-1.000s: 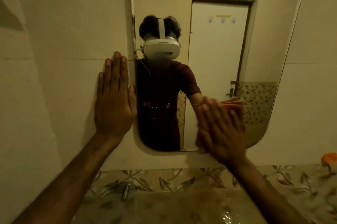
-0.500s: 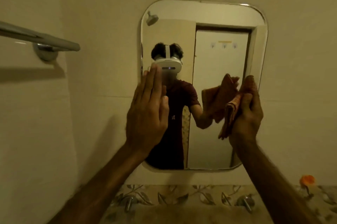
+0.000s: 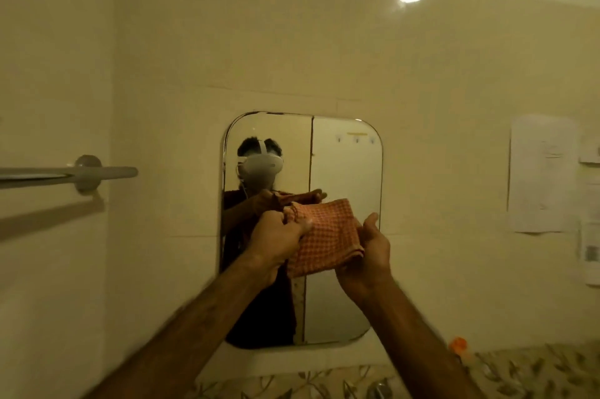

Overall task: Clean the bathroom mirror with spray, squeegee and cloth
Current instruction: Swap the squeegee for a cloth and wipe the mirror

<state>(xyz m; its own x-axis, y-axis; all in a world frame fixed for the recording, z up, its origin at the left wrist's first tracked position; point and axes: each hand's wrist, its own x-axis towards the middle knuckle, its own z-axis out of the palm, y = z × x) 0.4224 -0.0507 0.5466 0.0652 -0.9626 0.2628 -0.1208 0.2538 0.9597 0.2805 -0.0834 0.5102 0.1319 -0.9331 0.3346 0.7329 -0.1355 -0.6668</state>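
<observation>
Facing the tiled wall (image 3: 292,57), the view takes in the mirror (image 3: 344,171) at centre frame, a rounded rectangular pane fixed flat to the tiles. Paper sheets (image 3: 539,174) hang on the wall at right of frame. A towel rail (image 3: 97,172) projects at left of frame.

The cloth (image 3: 324,233), an orange checked weave, is held in front of the lower middle of the mirror, apart from the glass. It appears folded into several layers, with the lower edge hanging free.

The left hand (image 3: 279,239) is clenched around a bunched corner at the cloth's left side. The right hand (image 3: 370,249) grasps the cloth's right edge, fingers curled beneath and thumb raised.

A small orange object (image 3: 457,344) sits at lower right of frame; its identity cannot be determined. No spray bottle or squeegee is visible.

Handling assessment: the cloth is judged light, soft and limp. It will not hold a shape unsupported and will drape from any single grip point. Take hold at opposite edges to fold it, then back the pad with a flat palm when wiping. The glass is judged rigid, smooth and fragile; apply even, moderate pressure.
</observation>
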